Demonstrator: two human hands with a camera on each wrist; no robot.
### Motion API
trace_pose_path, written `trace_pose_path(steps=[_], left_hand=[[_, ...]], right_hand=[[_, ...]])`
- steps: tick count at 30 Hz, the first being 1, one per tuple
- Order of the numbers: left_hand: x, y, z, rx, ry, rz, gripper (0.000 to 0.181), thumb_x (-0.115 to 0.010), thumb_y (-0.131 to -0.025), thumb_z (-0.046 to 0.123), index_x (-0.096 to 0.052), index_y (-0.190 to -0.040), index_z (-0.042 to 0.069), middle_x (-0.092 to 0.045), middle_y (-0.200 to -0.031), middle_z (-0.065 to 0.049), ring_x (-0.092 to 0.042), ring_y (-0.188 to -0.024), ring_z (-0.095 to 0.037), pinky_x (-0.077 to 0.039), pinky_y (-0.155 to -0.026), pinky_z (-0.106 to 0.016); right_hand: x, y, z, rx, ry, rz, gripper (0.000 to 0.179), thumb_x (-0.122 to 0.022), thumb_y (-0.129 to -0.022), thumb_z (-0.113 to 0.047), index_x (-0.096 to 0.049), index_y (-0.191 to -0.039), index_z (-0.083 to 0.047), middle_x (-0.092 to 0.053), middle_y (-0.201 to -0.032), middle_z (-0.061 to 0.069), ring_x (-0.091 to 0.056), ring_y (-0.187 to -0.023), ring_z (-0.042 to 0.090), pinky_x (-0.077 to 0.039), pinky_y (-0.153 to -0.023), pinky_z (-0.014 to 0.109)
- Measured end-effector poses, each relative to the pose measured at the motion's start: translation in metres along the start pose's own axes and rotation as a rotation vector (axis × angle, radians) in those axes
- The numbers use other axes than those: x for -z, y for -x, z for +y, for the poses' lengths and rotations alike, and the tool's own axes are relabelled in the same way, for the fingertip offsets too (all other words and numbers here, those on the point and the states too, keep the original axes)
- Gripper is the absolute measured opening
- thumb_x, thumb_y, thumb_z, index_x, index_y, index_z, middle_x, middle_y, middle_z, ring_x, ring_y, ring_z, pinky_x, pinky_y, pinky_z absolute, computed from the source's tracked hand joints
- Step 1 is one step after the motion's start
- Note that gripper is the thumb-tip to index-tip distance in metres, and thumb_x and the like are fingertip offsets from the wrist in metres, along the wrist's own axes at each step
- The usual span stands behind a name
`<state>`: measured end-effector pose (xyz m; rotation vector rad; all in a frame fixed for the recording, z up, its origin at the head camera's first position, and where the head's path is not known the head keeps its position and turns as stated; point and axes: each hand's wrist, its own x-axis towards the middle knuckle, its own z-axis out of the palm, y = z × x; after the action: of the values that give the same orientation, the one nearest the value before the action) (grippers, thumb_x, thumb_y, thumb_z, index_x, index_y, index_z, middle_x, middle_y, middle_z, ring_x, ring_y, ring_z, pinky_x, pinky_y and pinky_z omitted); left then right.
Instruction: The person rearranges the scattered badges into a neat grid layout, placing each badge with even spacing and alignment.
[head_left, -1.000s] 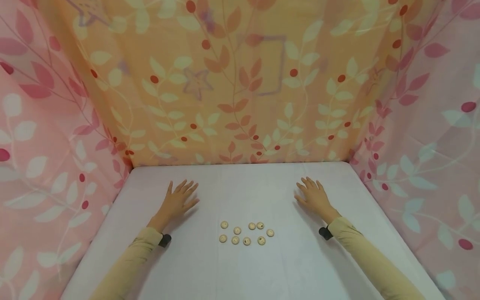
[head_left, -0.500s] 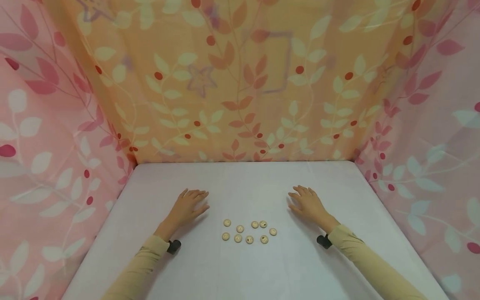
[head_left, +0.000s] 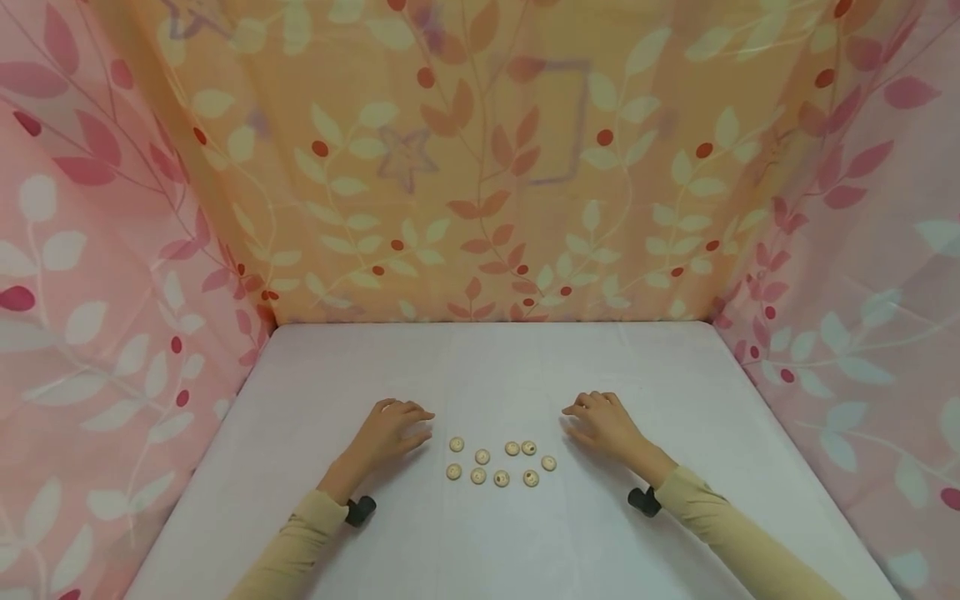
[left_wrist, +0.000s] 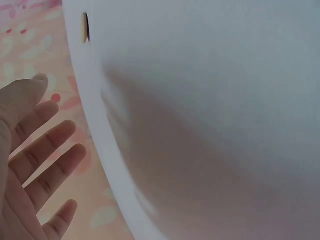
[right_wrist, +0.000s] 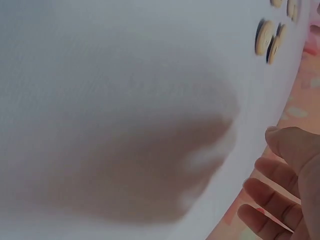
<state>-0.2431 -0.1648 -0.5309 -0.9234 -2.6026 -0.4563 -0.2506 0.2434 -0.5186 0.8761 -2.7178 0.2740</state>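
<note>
Several small round wooden discs (head_left: pixel 501 478) lie spread in two loose rows on the white tabletop, some with dark marks on top. To their left, my left hand (head_left: pixel 387 431) hovers with relaxed, spread fingers and holds nothing. My right hand (head_left: pixel 606 427) hangs over the table to the right of the discs, its fingers loosely bent and holding nothing. The left wrist view shows the left hand (left_wrist: pixel 35 160) and one disc (left_wrist: pixel 85 27) edge-on. In the right wrist view, several discs (right_wrist: pixel 264 38) appear above the right hand (right_wrist: pixel 282 185). Neither hand touches a disc.
A white cloth covers the table (head_left: pixel 480 550). An orange leaf-patterned curtain (head_left: pixel 465 167) stands along its back edge, with pink patterned curtains (head_left: pixel 90 250) on both sides. Each wrist carries a small black device (head_left: pixel 361 510).
Both hands have moved inward and nearer to the discs, and their fingers have relaxed from a wider spread. The head view has shifted slightly. The discs keep their arrangement.
</note>
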Motion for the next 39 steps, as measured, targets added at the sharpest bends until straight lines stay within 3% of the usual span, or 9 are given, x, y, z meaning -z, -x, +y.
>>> trace_pose_path(steps=[4, 13, 20, 31, 39], left_hand=[[-0.002, 0.002, 0.012, -0.012, 0.021, -0.017, 0.022, -0.071, -0.079, 0.029, -0.071, -0.099, 0.019, -0.066, -0.094, 0.007, -0.061, -0.086, -0.014, -0.040, -0.087, -0.043], [-0.012, 0.010, 0.032, -0.003, 0.053, -0.141, 0.014, -0.069, -0.080, 0.032, -0.071, -0.092, 0.024, -0.065, -0.088, 0.014, -0.058, -0.082, -0.006, -0.044, -0.080, -0.035], [-0.013, 0.014, 0.046, -0.011, 0.144, -0.230, 0.015, -0.069, -0.081, 0.035, -0.071, -0.092, 0.025, -0.063, -0.087, 0.015, -0.053, -0.077, -0.003, -0.044, -0.075, -0.032], [-0.010, 0.012, 0.053, 0.015, 0.178, -0.285, 0.025, -0.072, -0.077, 0.040, -0.070, -0.096, 0.023, -0.059, -0.087, 0.013, -0.051, -0.078, -0.004, -0.044, -0.076, -0.032], [-0.012, 0.013, 0.055, 0.060, 0.151, -0.275, 0.026, -0.073, -0.076, 0.037, -0.069, -0.097, 0.024, -0.059, -0.093, 0.012, -0.051, -0.085, -0.005, -0.044, -0.076, -0.032]], right_hand=[[0.002, 0.002, -0.008, 0.016, -0.016, -0.002, 0.024, -0.073, -0.078, -0.028, -0.070, -0.099, -0.016, -0.058, -0.087, -0.005, -0.052, -0.083, 0.017, -0.037, -0.086, 0.045], [0.001, 0.011, -0.027, 0.066, -0.034, -0.041, 0.023, -0.072, -0.077, -0.029, -0.070, -0.098, -0.018, -0.059, -0.087, -0.007, -0.052, -0.083, 0.013, -0.037, -0.085, 0.044], [-0.007, 0.021, -0.038, 0.112, -0.067, -0.032, 0.020, -0.071, -0.078, -0.037, -0.071, -0.090, -0.021, -0.059, -0.085, -0.011, -0.053, -0.081, 0.010, -0.037, -0.083, 0.042], [-0.015, 0.022, -0.044, 0.130, -0.066, -0.049, 0.025, -0.076, -0.071, -0.038, -0.068, -0.089, -0.022, -0.059, -0.086, -0.011, -0.053, -0.082, 0.009, -0.035, -0.085, 0.042], [-0.016, 0.020, -0.045, 0.104, -0.066, -0.079, 0.020, -0.075, -0.073, -0.036, -0.067, -0.087, -0.024, -0.058, -0.084, -0.013, -0.053, -0.082, 0.008, -0.034, -0.087, 0.043]])
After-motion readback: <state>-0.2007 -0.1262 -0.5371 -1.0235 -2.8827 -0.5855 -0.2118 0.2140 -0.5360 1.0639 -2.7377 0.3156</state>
